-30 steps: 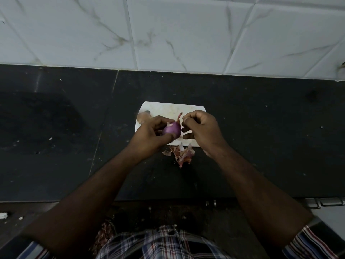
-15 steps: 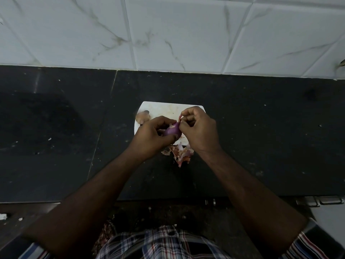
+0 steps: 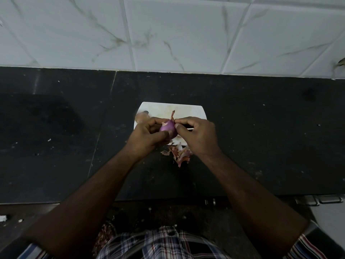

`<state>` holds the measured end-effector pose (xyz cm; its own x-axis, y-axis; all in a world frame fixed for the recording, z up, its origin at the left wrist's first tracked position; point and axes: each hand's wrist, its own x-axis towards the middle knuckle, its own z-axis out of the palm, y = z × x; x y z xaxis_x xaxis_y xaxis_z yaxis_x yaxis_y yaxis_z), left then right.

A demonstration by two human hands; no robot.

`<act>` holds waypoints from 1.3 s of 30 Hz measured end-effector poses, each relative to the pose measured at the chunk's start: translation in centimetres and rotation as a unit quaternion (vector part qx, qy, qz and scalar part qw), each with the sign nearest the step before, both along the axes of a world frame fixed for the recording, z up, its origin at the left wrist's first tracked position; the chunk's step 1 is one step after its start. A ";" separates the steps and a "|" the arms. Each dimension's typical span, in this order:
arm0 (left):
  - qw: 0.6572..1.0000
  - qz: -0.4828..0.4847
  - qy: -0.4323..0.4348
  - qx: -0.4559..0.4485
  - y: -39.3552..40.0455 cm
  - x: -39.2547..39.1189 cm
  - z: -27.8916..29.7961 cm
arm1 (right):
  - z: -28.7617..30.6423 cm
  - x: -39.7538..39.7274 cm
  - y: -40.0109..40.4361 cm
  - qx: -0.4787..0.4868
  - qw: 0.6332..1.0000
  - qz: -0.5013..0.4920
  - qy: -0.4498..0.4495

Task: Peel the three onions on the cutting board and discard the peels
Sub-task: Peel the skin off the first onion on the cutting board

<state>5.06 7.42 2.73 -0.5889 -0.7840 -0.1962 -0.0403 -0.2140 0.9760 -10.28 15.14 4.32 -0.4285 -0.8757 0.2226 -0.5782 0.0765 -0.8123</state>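
My left hand [image 3: 147, 135] grips the onion [image 3: 169, 130] above the cutting board [image 3: 186, 110]; my right hand [image 3: 197, 134] pinches skin at its stem end. Since a second ago the stem strip has been pulled upright, so this onion looks nearly bare. Peels [image 3: 180, 153] pile on the counter [image 3: 261, 137], one more onion [image 3: 141, 116] waits.
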 end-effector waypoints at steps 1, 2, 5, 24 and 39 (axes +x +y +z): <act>1.000 0.000 0.001 0.001 0.0 0.1 0.0 | -0.1 0.0 0.0 -0.006 1.000 0.000 -0.001; 1.000 0.001 0.001 0.001 0.0 0.1 0.0 | -0.1 0.0 0.1 -0.010 1.000 0.000 -0.001; 1.000 0.001 -0.003 0.004 0.2 0.3 -0.2 | -0.2 0.0 0.0 -0.004 1.000 0.000 0.000; 0.999 -0.012 -0.005 -0.033 0.6 0.6 0.0 | -0.6 -0.3 -0.5 0.001 1.000 -0.013 -0.025; 0.998 -0.027 -0.024 -0.056 0.5 0.5 -0.1 | -0.9 -0.3 -0.3 -0.005 1.000 -0.013 -0.015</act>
<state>5.54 7.87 2.67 -0.6222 -0.7705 -0.1383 -0.0957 -0.1005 0.9903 -10.61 14.85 3.37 -0.4570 -0.8624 0.2178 -0.5517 0.0828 -0.8299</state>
